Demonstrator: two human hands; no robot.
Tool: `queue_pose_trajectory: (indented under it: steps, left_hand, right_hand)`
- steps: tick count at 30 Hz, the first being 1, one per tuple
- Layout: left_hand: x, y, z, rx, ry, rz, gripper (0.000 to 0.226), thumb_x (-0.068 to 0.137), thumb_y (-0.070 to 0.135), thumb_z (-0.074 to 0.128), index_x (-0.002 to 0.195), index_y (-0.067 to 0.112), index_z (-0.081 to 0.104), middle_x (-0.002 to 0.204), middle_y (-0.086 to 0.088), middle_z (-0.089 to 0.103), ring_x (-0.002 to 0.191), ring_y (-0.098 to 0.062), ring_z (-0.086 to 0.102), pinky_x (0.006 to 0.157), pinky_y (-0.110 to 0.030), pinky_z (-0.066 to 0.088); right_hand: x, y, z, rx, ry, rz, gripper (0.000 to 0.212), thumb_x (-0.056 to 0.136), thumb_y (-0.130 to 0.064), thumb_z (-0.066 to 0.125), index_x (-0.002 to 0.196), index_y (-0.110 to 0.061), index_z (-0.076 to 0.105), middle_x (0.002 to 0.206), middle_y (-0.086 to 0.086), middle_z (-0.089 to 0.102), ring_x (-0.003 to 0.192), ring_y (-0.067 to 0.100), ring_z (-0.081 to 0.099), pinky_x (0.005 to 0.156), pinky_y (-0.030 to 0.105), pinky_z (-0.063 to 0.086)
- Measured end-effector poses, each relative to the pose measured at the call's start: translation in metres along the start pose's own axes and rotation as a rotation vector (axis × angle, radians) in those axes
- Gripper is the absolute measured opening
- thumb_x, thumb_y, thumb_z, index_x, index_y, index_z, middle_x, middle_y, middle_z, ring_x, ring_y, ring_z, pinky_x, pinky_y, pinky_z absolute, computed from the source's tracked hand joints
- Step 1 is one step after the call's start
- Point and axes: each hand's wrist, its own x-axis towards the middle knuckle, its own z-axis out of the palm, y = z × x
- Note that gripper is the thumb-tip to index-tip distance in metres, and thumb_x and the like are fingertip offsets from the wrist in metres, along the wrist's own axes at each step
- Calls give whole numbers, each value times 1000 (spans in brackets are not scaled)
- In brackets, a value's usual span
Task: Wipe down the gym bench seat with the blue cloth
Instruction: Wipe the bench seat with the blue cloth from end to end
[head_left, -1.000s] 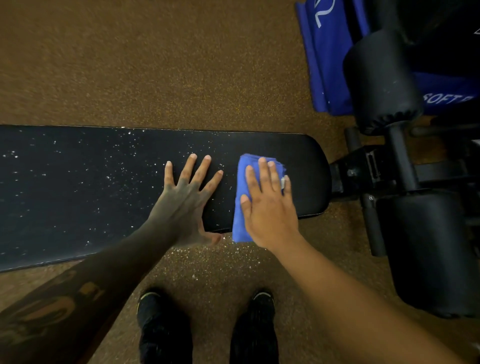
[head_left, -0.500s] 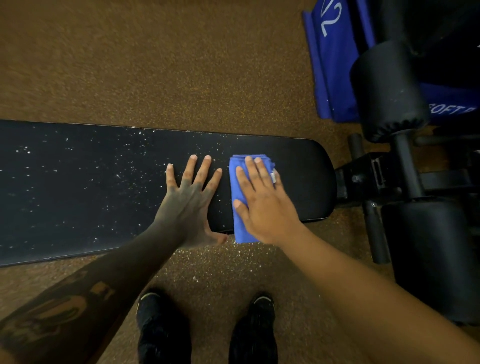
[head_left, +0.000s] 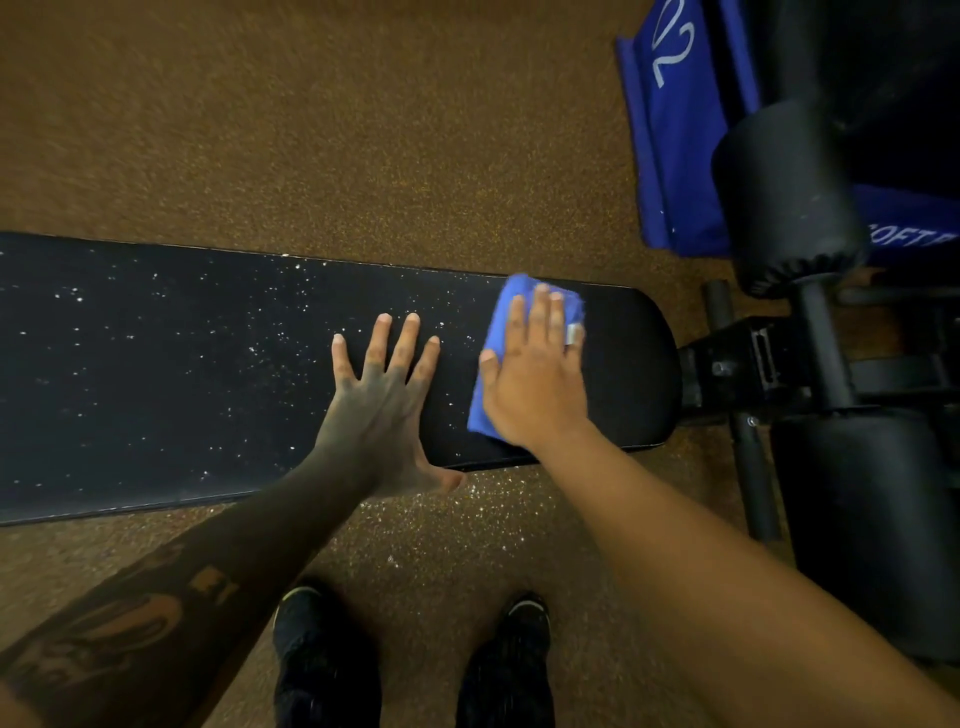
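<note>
A long black bench seat (head_left: 156, 374) runs across the view, speckled with white crumbs over its left and middle parts. Its rounded right end looks clean. My right hand (head_left: 535, 374) presses flat on a folded blue cloth (head_left: 493, 338) near that right end, fingers reaching the seat's far edge. My left hand (head_left: 384, 395) lies flat on the seat just left of the cloth, fingers spread, holding nothing. A small gap of bare seat separates the two hands.
Black foam rollers (head_left: 784, 197) and the bench's metal frame (head_left: 758, 364) stand at the right. A blue mat (head_left: 675, 130) lies beyond them. My two black shoes (head_left: 322, 660) stand on brown speckled floor (head_left: 311, 130), with white crumbs scattered below the seat's near edge.
My right hand has slid the blue cloth away from me, from the seat's near edge toward its far edge. My left hand has stayed flat in place.
</note>
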Motion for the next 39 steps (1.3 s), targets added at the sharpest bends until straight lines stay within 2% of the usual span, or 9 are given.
queue_pose_trajectory:
  steps: [3, 8, 12, 17, 21, 25, 30, 33, 39]
  left_hand:
    - [-2, -4, -2, -1, -1, 16, 153, 46, 107, 34, 153, 13, -21, 164, -15, -27, 151, -39, -23, 118, -72, -2]
    - [-1, -13, -5, 18, -12, 13, 156, 42, 109, 31, 151, 14, -26, 161, -15, -32, 150, -40, -24, 118, -71, -4]
    - [-2, -15, -4, 0, -16, 13, 154, 43, 107, 31, 155, 14, -18, 163, -16, -28, 151, -40, -23, 117, -72, -1]
    - [-2, -19, -4, -2, -25, 17, 155, 40, 110, 29, 154, 17, -22, 162, -16, -30, 150, -40, -24, 117, -72, -3]
    - [-3, -20, -3, -7, -24, 20, 154, 41, 110, 28, 155, 17, -20, 163, -16, -29, 151, -40, -24, 117, -72, -1]
    - [-2, -21, -3, 14, -26, 24, 155, 41, 110, 27, 154, 17, -21, 163, -17, -30, 151, -40, -23, 117, -71, -2]
    - [-4, -21, -4, 4, -19, 30, 152, 43, 108, 27, 156, 15, -17, 164, -17, -26, 151, -40, -21, 117, -71, -2]
    - [-4, -22, -4, 3, -26, 31, 153, 43, 109, 28, 155, 15, -18, 164, -17, -27, 151, -40, -21, 117, -71, -1]
    - [-11, -41, -9, -14, -18, 55, 158, 39, 112, 26, 157, 16, -15, 165, -15, -25, 152, -37, -21, 119, -68, -2]
  right_hand:
    - [0, -3, 1, -52, -5, -244, 68, 100, -43, 30, 156, -13, 9, 165, 14, 1, 152, 29, -2, 121, 54, 6]
    - [29, -10, -6, 55, -8, 179, 66, 101, -40, 29, 156, -11, 6, 164, 15, -4, 151, 30, -7, 119, 55, 1]
    - [23, -22, -2, -51, 7, -278, 63, 100, -38, 29, 156, -15, 12, 165, 12, 3, 152, 28, -1, 119, 57, 10]
    - [41, -20, -5, 75, -7, 163, 64, 101, -39, 29, 156, -14, 9, 165, 14, -1, 151, 30, -5, 118, 57, 3]
    - [35, -24, -6, -28, -14, -233, 64, 101, -40, 30, 156, -16, 10, 165, 11, 2, 151, 29, -2, 119, 58, 10]
    - [46, -13, -8, 38, -38, 26, 63, 102, -41, 28, 156, -17, 8, 165, 13, -1, 151, 30, -4, 119, 57, 7]
    - [42, -11, -8, -74, -45, -360, 63, 100, -43, 27, 156, -17, 12, 165, 10, 4, 152, 28, 1, 119, 56, 14]
    - [49, -5, -11, -37, -64, -167, 64, 101, -43, 27, 156, -17, 9, 165, 11, 2, 152, 29, -1, 119, 57, 11]
    - [40, -13, -16, -46, -32, -236, 66, 99, -49, 21, 156, -19, 8, 165, 11, 0, 151, 30, -2, 118, 57, 9]
